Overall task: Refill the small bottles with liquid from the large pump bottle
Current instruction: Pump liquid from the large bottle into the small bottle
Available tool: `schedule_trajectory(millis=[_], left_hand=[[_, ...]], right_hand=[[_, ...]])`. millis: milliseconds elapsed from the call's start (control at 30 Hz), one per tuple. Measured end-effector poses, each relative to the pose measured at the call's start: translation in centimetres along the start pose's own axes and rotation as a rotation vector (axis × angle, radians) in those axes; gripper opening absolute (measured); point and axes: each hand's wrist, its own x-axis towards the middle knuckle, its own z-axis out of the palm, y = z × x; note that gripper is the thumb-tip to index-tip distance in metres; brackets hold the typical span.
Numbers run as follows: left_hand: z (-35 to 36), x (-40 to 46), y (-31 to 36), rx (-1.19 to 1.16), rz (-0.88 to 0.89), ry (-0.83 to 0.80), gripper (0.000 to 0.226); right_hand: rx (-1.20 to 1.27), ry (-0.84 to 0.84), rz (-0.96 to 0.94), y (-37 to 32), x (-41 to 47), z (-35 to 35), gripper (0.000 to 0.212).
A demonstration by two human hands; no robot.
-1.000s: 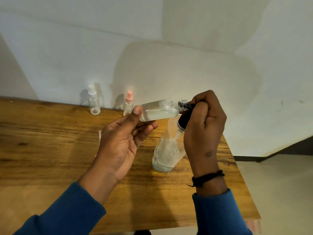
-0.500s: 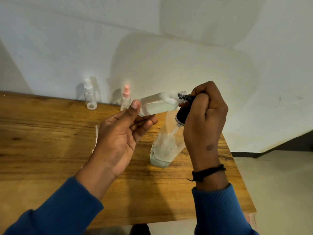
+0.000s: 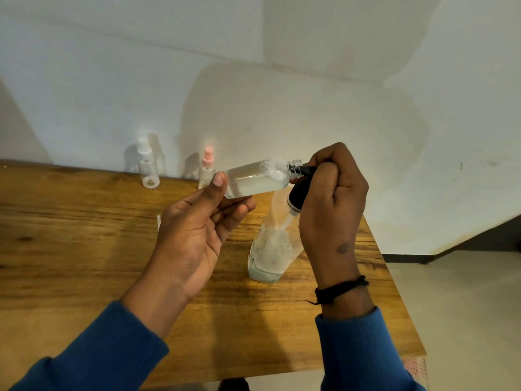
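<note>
A small clear bottle (image 3: 255, 180) is pinched near its base between the thumb and curled fingers of the left hand (image 3: 194, 232) and is held almost on its side above the table, its threaded open neck turned to the right. Pale, cloudy liquid fills the lower part of its length, with foam gathered toward the neck. The black nozzle (image 3: 306, 169) of the pump head is set against that neck. The right hand (image 3: 331, 198) is closed in a fist round the black pump head, which is largely hidden by the fingers. Below the fist the large pump bottle (image 3: 272, 246) is seen leaning, its clear plastic wall speckled with bubbles and a shallow layer of greenish liquid lying at its base on the wood.

The wooden table (image 3: 70, 249) is of warm, streaked grain; its right edge runs close beside the large bottle and the right wrist, with open floor beyond. A broad stretch of bare wood lies to the left of the hands. At the far edge, against the white wall, a small bottle with a white cap (image 3: 148, 167) and a small bottle with a pink spray top (image 3: 207, 170) stand upright, apart from each other and well behind the left hand. A black cord bracelet (image 3: 341, 287) is worn at the right wrist, above a blue ribbed sleeve.
</note>
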Motion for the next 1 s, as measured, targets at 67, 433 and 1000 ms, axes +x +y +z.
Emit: schedule_trajectory(millis=[67, 433, 1000], left_hand=[[-0.02, 0.01, -0.08, 0.006, 0.001, -0.010, 0.037], [-0.01, 0.06, -0.38, 0.010, -0.012, -0.007, 0.033], [-0.14, 0.06, -0.31, -0.011, -0.021, -0.006, 0.036]], right_hand=[[-0.021, 0.000, -0.015, -0.12, 0.20, -0.26, 0.025], [-0.036, -0.004, -0.023, 0.04, 0.35, -0.33, 0.025], [0.017, 0.003, 0.009, -0.31, -0.08, -0.03, 0.028]])
